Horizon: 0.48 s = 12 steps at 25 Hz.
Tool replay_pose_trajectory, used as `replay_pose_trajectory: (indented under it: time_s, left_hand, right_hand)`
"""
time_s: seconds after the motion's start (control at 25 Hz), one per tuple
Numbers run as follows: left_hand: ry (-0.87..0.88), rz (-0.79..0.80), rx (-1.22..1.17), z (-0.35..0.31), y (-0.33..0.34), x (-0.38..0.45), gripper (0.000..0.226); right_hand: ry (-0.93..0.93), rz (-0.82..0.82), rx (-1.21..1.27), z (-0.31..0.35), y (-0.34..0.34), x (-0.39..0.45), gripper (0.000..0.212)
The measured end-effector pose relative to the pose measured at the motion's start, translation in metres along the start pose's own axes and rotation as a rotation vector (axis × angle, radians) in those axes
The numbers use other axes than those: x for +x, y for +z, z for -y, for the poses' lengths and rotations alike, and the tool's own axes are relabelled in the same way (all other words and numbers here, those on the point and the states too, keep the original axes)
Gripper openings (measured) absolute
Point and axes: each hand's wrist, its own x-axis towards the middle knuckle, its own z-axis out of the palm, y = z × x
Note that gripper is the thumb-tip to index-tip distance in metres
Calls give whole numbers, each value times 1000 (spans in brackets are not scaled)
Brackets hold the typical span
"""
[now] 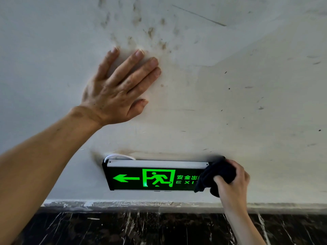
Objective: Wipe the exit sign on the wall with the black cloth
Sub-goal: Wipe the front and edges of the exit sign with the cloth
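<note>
**Cloth working the sign's right end**

Marble skirting point(159, 227) is running below the exit sign point(152, 175). Right hand point(231, 181) is bunching the black cloth point(217, 174) against its right end; above it, left hand point(113, 91) is lying spread, bracing on the stained wall point(247, 85).

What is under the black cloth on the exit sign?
The black cloth, bunched in the right hand, covers the right end of the exit sign. The arrow, running figure and "EXI" show; the last letter and that end of the casing are hidden.
</note>
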Motion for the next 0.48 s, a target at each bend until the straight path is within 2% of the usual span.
replay_pose_trajectory:
  time_s: [0.12,0.28,0.48]
  left_hand:
    - [-1,4,-2,-1,0,0,67]
    - [3,5,-7,-1,-1,1,66]
    - [4,18,-2,-1,-1,1,66]
  right_hand:
    - [-3,101,6,3,16,0,69]
    - [-35,-30,13,-2,27,1,64]
    - [-44,-60,25,-15,27,-1,61]
